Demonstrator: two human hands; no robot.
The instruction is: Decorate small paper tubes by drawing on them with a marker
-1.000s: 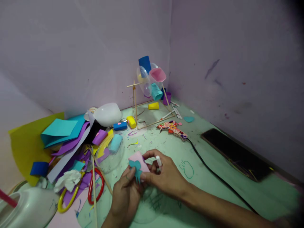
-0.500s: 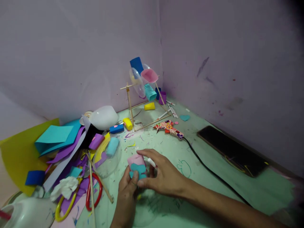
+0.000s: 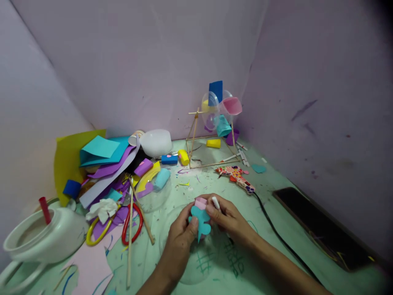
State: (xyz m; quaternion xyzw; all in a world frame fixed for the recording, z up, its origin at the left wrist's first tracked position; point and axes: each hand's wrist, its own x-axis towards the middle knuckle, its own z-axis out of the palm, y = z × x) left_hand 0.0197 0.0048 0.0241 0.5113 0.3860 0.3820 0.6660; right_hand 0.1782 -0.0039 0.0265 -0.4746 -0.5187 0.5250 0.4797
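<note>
Near the front middle of the table, my left hand (image 3: 183,234) is closed on a teal flower-shaped cutout (image 3: 202,220), its thumb pressed on the front. Behind the cutout shows the top of a small pink foam piece (image 3: 201,203), held along with it. My right hand (image 3: 226,214) is closed around a slim white marker (image 3: 216,203) that points up between the fingers. Its thumb and fingertips also touch the upper right side of the pink piece and the cutout. The lower part of the pink piece is hidden.
A stick frame with a plastic-disc wheel (image 3: 210,108) stands at the back. A patterned glue gun (image 3: 236,176) with a black cord lies right, near a dark phone (image 3: 319,225). To the left are red-handled scissors (image 3: 140,223), coloured sheets (image 3: 102,148) and a white teapot-like vessel (image 3: 58,233).
The view has swung left. The cutout has turned so its flower shape faces me more fully, and my right hand has closed in against the pink piece.
</note>
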